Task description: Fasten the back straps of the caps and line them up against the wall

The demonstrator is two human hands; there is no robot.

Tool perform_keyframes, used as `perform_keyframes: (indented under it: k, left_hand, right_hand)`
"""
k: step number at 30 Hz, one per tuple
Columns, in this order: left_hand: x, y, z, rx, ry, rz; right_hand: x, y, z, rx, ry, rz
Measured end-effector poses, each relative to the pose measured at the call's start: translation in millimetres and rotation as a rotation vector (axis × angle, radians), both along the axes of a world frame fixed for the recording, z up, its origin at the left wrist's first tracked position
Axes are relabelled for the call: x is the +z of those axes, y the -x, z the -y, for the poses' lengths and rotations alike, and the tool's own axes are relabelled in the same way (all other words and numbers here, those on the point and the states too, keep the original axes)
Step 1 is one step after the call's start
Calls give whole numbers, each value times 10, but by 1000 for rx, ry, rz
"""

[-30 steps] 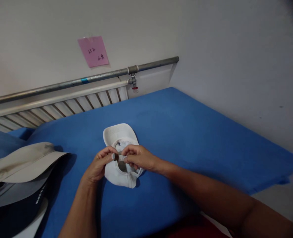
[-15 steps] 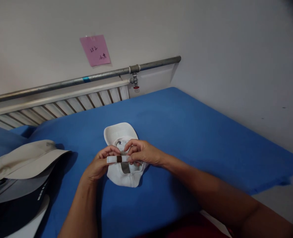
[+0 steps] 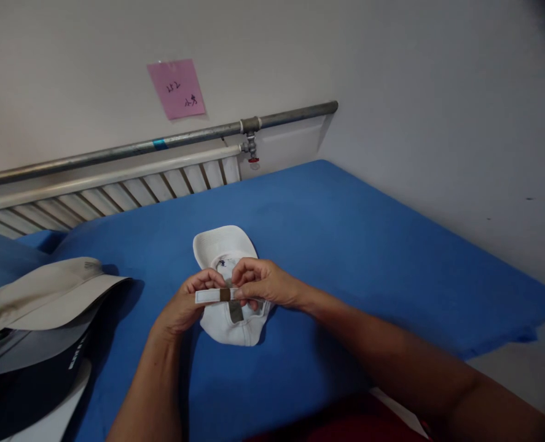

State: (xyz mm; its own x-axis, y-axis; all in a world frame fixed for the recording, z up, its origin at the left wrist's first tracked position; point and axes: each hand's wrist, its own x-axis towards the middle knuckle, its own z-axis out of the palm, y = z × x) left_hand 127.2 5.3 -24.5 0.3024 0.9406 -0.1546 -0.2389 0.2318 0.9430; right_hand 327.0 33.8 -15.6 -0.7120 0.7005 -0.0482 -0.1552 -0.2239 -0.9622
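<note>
A white cap [image 3: 223, 245] lies upside down on the blue mattress [image 3: 346, 245], brim pointing away from me. Both hands work at its back opening. My left hand [image 3: 184, 307] pinches the free end of the white adjustment strap [image 3: 210, 296], which carries a small brown buckle. My right hand [image 3: 265, 285] is closed on the strap's other side, just right of the buckle. The strap is stretched level between the two hands, above the cap's rear.
A pile of other caps, beige [image 3: 42, 294] on top of dark ones, sits at the left edge. Behind the mattress run a white slatted rail and a grey metal pipe [image 3: 161, 144]. A pink note [image 3: 176, 89] hangs on the wall. A white wall borders the right.
The strap has been drawn out to the left through the buckle, so more white strap shows beyond my left fingers. Both hands stayed over the cap's rear.
</note>
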Motion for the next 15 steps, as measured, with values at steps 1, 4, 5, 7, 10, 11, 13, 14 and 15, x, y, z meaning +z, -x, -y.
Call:
perform_keyframes:
  k: [1, 4, 5, 7, 10, 11, 13, 14, 15]
  left_hand:
    - [0, -6, 1, -13, 5, -8]
    - [2, -25, 5, -50, 8, -19]
    - [4, -30, 6, -56, 6, -22]
    - [12, -35, 8, -50, 1, -35]
    - [24, -25, 7, -4, -12, -71]
    - [24, -16, 6, 17, -20, -78]
    - [18, 5, 2, 37, -28, -86]
    - [11, 15, 0, 35, -28, -89]
    - [3, 25, -2, 27, -26, -92]
  right_hand:
    - [-6, 6, 3, 7, -3, 0]
    - [-19, 21, 12, 13, -12, 2]
    - [-20, 22, 13, 9, -18, 5]
    - [-14, 11, 9, 0, -30, 18]
    - [15, -27, -10, 11, -53, 80]
    - [27, -42, -18, 22, -62, 105]
    - [43, -62, -32, 40, -69, 137]
    - [46, -65, -36, 43, -67, 140]
    - [44, -64, -37, 44, -62, 136]
